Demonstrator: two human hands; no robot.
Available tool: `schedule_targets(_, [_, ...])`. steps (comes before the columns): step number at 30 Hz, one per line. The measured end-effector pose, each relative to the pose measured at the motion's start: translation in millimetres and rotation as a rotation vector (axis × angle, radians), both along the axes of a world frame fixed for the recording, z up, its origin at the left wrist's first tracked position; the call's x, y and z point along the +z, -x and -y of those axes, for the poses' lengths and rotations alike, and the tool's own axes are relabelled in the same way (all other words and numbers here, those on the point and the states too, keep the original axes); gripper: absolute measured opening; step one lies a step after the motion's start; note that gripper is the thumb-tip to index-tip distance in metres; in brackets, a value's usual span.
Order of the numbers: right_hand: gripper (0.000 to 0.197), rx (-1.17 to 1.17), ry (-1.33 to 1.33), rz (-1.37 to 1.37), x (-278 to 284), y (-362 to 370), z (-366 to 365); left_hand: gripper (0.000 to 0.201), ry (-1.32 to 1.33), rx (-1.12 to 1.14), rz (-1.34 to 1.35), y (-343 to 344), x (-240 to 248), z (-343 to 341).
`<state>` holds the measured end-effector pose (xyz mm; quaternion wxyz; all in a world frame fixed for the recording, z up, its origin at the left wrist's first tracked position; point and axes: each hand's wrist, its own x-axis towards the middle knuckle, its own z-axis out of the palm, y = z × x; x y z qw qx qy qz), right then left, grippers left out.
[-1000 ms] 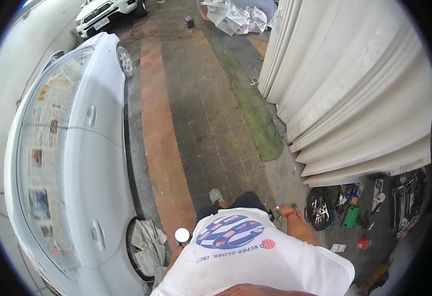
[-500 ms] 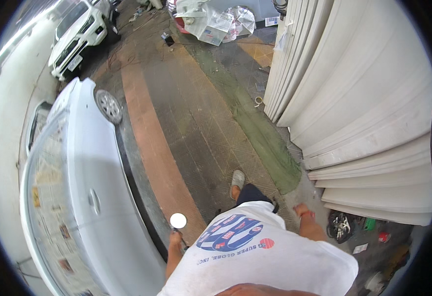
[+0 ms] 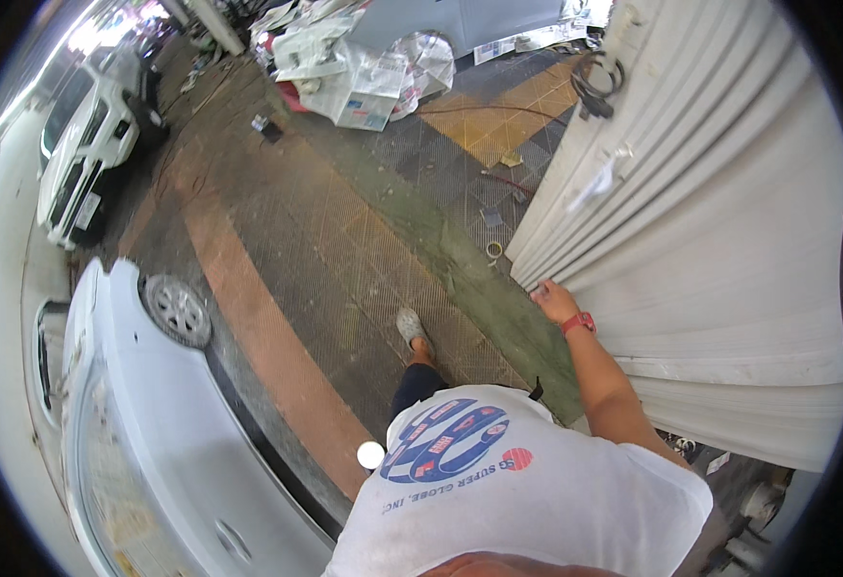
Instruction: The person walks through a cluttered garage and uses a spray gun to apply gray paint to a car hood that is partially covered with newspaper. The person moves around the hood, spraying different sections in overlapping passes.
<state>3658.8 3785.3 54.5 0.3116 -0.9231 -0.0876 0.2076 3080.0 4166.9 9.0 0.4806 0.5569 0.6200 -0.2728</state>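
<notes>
My right hand [image 3: 556,301], with a red watch [image 3: 580,322] on its wrist, reaches forward to the gathered edge of a white curtain [image 3: 710,240]. Its fingers look closed on a fold at the curtain's lower edge, though they show small. By my waist on the left is the white round top of a cup [image 3: 370,455], on what looks like a spray gun. The rest of that tool and my left hand are hidden behind my shirt; the earlier frame shows the hand wrapped round the tool.
A pale car [image 3: 181,413] with papered windows stands close on my left, a white pickup [image 3: 94,144] beyond it. Ahead is a grey car body [image 3: 460,24] with paper masking [image 3: 364,82]. A tape roll [image 3: 494,250] lies near a green floor strip [image 3: 421,236]; a cable coil [image 3: 597,85] hangs by the curtain.
My right hand has moved from beside my body forward to the curtain's edge. My view has turned right and forward. The left hand has gone out of sight behind my shirt.
</notes>
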Motion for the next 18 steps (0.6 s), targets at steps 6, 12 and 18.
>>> schedule_targets(6, [0.072,0.093,0.660,-0.301,-158,28,79,0.027,0.093,-0.112,0.056,-207,-46,-124])
schedule_targets(12, [0.067,-0.310,0.385,-0.499,-90,-16,-62,0.027,-0.132,-0.093,0.045,-373,15,-318])
schedule_targets(18, [0.062,-0.173,0.356,-0.597,-132,-187,-153,0.027,-0.373,-0.027,0.191,-576,23,-439])
